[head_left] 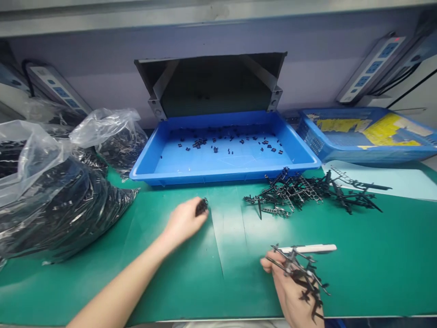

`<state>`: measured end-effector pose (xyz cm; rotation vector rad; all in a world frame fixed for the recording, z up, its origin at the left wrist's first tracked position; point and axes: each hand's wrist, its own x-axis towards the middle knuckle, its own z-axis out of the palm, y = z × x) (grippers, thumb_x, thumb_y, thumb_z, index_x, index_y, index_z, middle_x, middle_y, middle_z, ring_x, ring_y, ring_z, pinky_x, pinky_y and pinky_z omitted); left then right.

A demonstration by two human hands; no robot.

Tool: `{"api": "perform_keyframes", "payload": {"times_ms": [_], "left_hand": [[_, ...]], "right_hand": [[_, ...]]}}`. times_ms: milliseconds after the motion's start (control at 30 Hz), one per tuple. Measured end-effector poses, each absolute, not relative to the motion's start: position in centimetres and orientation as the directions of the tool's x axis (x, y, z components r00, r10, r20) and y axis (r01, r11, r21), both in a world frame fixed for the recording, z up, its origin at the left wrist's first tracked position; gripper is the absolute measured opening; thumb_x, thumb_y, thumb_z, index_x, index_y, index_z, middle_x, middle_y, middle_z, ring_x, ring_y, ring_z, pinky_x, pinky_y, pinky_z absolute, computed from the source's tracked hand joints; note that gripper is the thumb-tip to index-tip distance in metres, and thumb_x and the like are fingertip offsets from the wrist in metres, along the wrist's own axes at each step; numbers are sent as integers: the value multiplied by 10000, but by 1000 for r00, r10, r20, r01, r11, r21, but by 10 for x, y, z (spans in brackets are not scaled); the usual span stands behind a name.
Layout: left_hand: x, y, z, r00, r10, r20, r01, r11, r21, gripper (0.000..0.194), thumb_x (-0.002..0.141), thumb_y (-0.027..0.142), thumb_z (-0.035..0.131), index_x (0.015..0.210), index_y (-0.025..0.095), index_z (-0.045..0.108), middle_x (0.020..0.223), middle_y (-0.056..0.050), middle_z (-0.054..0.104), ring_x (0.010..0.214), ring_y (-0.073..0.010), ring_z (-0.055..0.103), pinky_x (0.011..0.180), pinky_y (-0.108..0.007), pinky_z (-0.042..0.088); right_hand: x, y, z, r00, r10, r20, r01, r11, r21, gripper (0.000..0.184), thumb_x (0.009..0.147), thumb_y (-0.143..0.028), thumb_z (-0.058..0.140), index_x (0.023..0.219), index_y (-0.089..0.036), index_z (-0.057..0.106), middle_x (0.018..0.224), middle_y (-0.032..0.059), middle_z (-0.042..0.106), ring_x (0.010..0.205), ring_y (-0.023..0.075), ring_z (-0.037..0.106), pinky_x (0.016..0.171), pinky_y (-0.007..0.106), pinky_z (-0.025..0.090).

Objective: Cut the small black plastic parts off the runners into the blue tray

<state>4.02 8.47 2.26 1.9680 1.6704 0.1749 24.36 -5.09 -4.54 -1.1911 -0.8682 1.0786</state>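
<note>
The left hand [184,222] is above the green mat of the worktop [205,291]. Its fingers are pressed together, and it pinches a small black plastic piece [201,207] between the fingertips. The right hand [285,284] is lower in the view and well apart from the left one. It holds a black plastic runner frame [302,273] with many branches, and a white marker pen [309,248] lies across the same fingers. The fingers seem curled around both things, but the frame covers part of the hand, so I cannot tell the exact grip. Farther forward, a loose pile of black plastic frames [297,193] lies on the mat, just in front of a blue plastic tray [221,178]. Many small black pieces [218,145] are scattered on the bottom of this tray, and they look similar to the piece in the left hand. Behind the tray there is a dark opening with metal brackets [215,86] in the wall. On the left side, clear plastic bags [61,214] full of black parts lie on the worktop, near the left hand but not touching it. On the right side, a blue plastic crate [367,136] with yellow paper in it stands behind a pale blue sheet [385,180]. Power strips [370,68] are fixed on the wall at both sides.
</note>
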Motion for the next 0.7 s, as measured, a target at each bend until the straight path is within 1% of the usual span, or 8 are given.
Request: {"api": "perform_keyframes", "payload": {"times_ms": [67, 167, 333, 400, 500, 567, 633, 700], "left_hand": [[31, 110, 27, 174, 966, -193, 936, -102, 338, 110, 768, 239, 464, 746, 160, 537, 770, -93, 591, 761, -285, 576, 614, -330, 412], [27, 126, 34, 195, 970, -142, 967, -165, 196, 175, 781, 289, 489, 827, 131, 548, 892, -144, 576, 802, -339, 572, 632, -389, 427], [53, 114, 42, 275, 960, -47, 958, -270, 94, 271, 784, 239, 530, 979, 53, 556, 968, -254, 550, 956, -437, 485, 706, -505, 406], [71, 107, 40, 324, 946, -10, 939, -320, 122, 285, 803, 226, 510, 1041, 76, 553, 1010, -240, 550, 994, -416, 477, 774, -512, 383], [99, 104, 28, 455, 890, -36, 861, -429, 273, 363, 762, 265, 590, 1105, 153, 553, 971, -132, 614, 926, -318, 560, 754, -395, 439], [115, 106, 17, 525, 849, -61, 793, -462, 397, 383, 738, 282, 616, 1108, 196, 567, 904, -70, 657, 835, -269, 609, 674, -331, 470], [125, 108, 8, 540, 840, -53, 741, -444, 503, 294, 775, 248, 551, 1060, 202, 606, 889, -57, 680, 818, -255, 626, 677, -325, 475], [126, 109, 4, 508, 861, -28, 698, -391, 600, 259, 809, 224, 470, 1000, 170, 635, 867, -69, 690, 805, -245, 637, 726, -338, 471]], "right_hand": [[244, -52, -44, 303, 952, 39, -227, 112, -967, 143, 787, -379, 579, 801, -263, 661, 736, 36, 632, 635, 185, 588, 559, 311, 502], [243, -54, -35, 306, 942, 142, -256, 225, -940, 178, 764, -398, 608, 902, -292, 646, 706, 23, 617, 693, 180, 566, 591, 303, 483], [248, -47, -20, 269, 926, 264, -277, 337, -900, 106, 832, -281, 539, 900, -278, 621, 694, 13, 596, 690, 171, 548, 624, 326, 460], [251, -45, -16, 264, 918, 297, -257, 364, -895, 71, 830, -278, 541, 847, -287, 609, 688, -3, 595, 665, 163, 542, 614, 315, 455], [257, -48, -12, 244, 917, 317, -205, 368, -907, 74, 812, -270, 563, 765, -280, 619, 692, 4, 622, 668, 177, 550, 632, 327, 459], [259, -53, -13, 233, 945, 229, -117, 261, -958, 103, 791, -217, 585, 732, -273, 649, 746, 29, 653, 735, 199, 565, 696, 351, 459], [259, -58, -17, 246, 963, 110, -61, 128, -990, 136, 767, -197, 602, 673, -267, 670, 799, 50, 665, 786, 217, 575, 716, 357, 466], [255, -61, -25, 250, 968, 20, -112, 50, -992, 144, 748, -241, 619, 616, -249, 677, 805, 70, 663, 765, 228, 590, 658, 349, 490]]}}
